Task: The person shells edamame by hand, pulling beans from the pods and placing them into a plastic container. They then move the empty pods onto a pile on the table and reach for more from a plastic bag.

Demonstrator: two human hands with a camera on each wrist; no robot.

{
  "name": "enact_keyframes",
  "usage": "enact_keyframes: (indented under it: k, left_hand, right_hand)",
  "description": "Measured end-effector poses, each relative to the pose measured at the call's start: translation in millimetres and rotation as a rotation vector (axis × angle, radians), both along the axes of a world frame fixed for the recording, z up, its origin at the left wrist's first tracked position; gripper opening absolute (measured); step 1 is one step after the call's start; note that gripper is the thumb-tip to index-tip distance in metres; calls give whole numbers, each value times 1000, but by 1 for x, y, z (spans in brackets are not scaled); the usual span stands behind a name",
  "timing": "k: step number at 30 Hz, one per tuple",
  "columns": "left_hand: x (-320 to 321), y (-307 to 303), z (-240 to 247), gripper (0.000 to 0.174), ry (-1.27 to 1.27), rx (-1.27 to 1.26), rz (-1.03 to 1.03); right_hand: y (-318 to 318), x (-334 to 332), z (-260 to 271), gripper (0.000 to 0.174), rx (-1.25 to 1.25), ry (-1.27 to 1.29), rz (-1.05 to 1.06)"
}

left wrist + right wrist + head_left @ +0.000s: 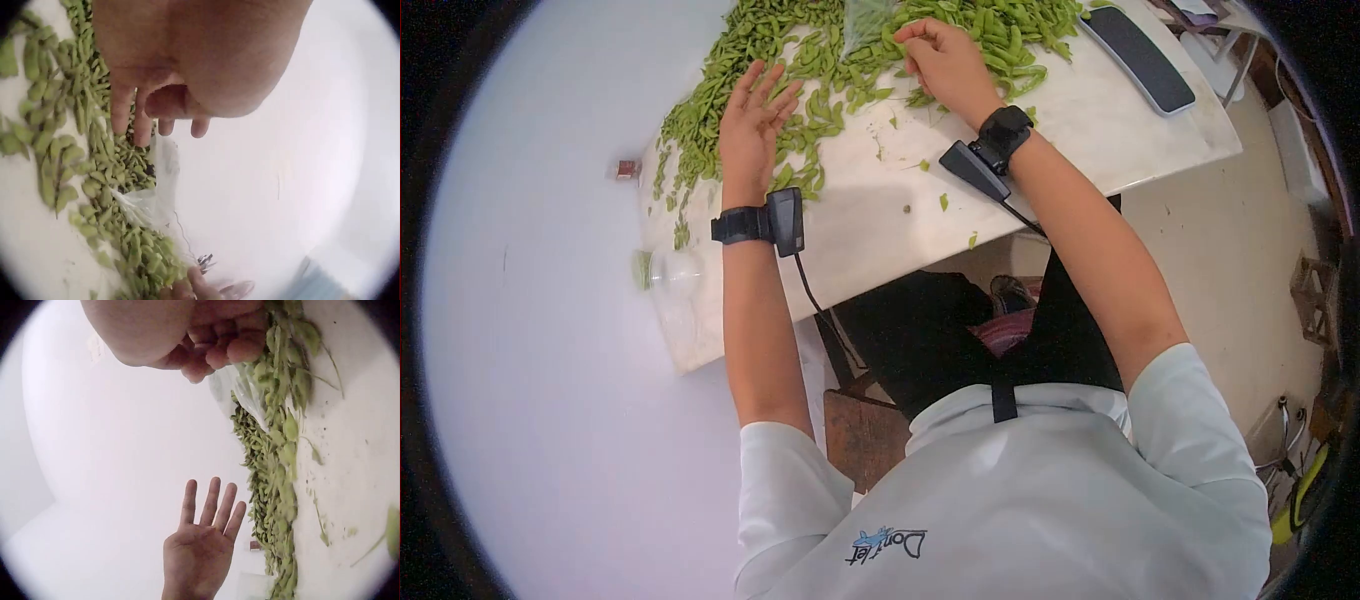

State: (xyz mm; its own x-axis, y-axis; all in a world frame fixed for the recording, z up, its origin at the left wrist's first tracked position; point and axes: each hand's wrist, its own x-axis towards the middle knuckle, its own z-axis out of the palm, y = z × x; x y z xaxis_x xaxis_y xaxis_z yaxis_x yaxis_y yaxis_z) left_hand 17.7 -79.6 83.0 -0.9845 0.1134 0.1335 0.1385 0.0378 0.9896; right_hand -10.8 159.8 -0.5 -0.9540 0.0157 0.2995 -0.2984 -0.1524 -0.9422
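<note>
A broad heap of green soybean pods covers the far part of a white table. My left hand is held palm up over the pods at the left, fingers straight and spread, nothing on the palm; the right wrist view shows that left hand too. Over the heap's near edge, my right hand has its fingers curled in toward the thumb. Its fingertips hang close beside the pods, and I cannot tell whether they pinch one. A clear plastic bag rests among the pods just left of the right hand.
A dark flat slab with a pale edge lies at the table's right. Along the left edge are a clear jar and a small red-brown item. Leaf scraps dot the near surface. A white wall rises at the left.
</note>
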Motion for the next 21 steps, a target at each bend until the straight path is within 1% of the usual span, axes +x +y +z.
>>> enact_keyframes:
  k: [1, 4, 7, 10, 13, 15, 16, 18, 19, 21]
  left_hand:
    - [-1, -3, -2, 61, -36, 119, -50]
    - [-1, -6, -5, 59, -59, 344, -170]
    - [4, 5, -1, 55, -105, 285, -91]
    - [3, -1, -5, 52, -64, 153, -103]
    - [-2, -5, -8, 50, 125, -168, -4]
    - [-10, -13, -9, 44, 195, -351, 152]
    - [-15, -18, -9, 42, 228, -445, 232]
    - [-23, -25, -11, 38, 153, -454, 337]
    - [-27, -28, -13, 37, 119, -456, 389]
    - [-42, -36, -21, 33, 212, -843, 346]
  right_hand:
    - [0, 0, 0, 20, -3, -3, -1]
    - [-3, 0, 0, 21, -7, -2, -4]
    - [-3, -1, -1, 21, 2, 9, -9]
    - [-3, 0, 0, 22, 13, 14, -14]
    - [-2, 0, 0, 21, 10, 33, -43]
    - [-3, 0, 0, 20, -14, 48, -55]
    - [-4, 0, -1, 18, -27, 36, -16]
    - [-1, 1, 1, 18, -52, 9, 63]
    - [0, 1, 2, 18, -26, 6, 88]
    - [2, 2, 3, 19, 27, -7, 136]
